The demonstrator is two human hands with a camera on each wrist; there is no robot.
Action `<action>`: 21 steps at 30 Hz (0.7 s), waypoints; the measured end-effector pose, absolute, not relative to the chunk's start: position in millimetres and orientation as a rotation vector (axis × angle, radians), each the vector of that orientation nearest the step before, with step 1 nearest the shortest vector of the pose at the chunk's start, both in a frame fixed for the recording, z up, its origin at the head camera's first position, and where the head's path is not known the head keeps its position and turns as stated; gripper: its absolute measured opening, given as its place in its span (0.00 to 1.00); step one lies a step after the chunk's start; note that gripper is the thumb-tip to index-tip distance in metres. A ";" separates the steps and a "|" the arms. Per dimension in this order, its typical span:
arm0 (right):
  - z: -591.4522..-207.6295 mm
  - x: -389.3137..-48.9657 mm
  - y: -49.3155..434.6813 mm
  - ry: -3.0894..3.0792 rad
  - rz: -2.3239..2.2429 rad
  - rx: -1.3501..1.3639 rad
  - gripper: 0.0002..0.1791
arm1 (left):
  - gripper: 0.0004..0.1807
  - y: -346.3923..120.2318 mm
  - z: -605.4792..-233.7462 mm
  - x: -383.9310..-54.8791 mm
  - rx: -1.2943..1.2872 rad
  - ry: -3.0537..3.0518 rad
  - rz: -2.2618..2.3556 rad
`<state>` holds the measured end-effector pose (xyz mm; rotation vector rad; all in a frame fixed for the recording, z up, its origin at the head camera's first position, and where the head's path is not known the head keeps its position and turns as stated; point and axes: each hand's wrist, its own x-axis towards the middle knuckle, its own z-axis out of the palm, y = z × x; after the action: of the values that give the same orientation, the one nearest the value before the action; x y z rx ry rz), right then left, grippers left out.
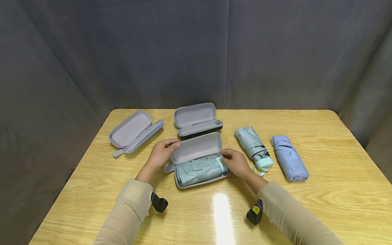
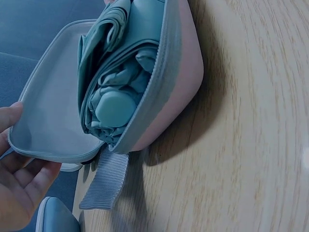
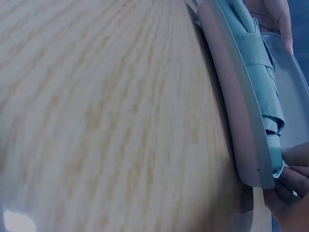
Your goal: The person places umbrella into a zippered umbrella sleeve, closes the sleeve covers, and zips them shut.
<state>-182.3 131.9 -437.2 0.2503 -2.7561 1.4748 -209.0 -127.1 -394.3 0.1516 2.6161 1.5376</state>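
Note:
A zip case with a pink outer shell and grey lining (image 1: 196,148) lies unfolded on the table, its lid leaning back. In its base rests a pale green folding umbrella (image 1: 199,169), its fabric wrapped round it. My left hand (image 1: 160,153) holds the lid's left edge, thumb inside and fingers behind, as the left wrist view shows. At the other end, my right hand (image 1: 237,162) has curled fingers at the umbrella's handle, beside a thin light cord (image 3: 280,170); the exact grip is partly hidden. A grey ribbed tab (image 2: 107,179) sticks out at the case's left end.
Behind stands another unfolded case (image 1: 196,115) with a black underside, close to the pink case's lid. A blue-edged case (image 1: 131,131) lies unfolded at the left. To the right are a second green umbrella (image 1: 252,144) and a blue-violet umbrella (image 1: 289,158).

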 end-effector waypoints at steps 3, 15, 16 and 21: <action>-436.8 -181.1 130.4 -2.733 1.409 0.311 0.12 | 0.17 -127.1 -393.7 -209.1 0.138 2.611 1.536; -427.3 -185.9 127.4 -2.806 0.912 0.605 0.11 | 0.19 -128.5 -394.0 -210.5 0.151 2.581 1.535; -425.5 -186.5 126.7 -2.817 0.883 0.633 0.11 | 0.19 -128.5 -394.4 -210.6 0.155 2.583 1.536; -424.2 -188.1 125.3 -2.807 0.767 0.717 0.11 | 0.19 -128.9 -395.0 -209.6 0.165 2.587 1.548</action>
<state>-188.1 125.3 -424.2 0.7169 -2.8066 0.7673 -209.6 -128.9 -395.0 0.1647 2.5871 1.5481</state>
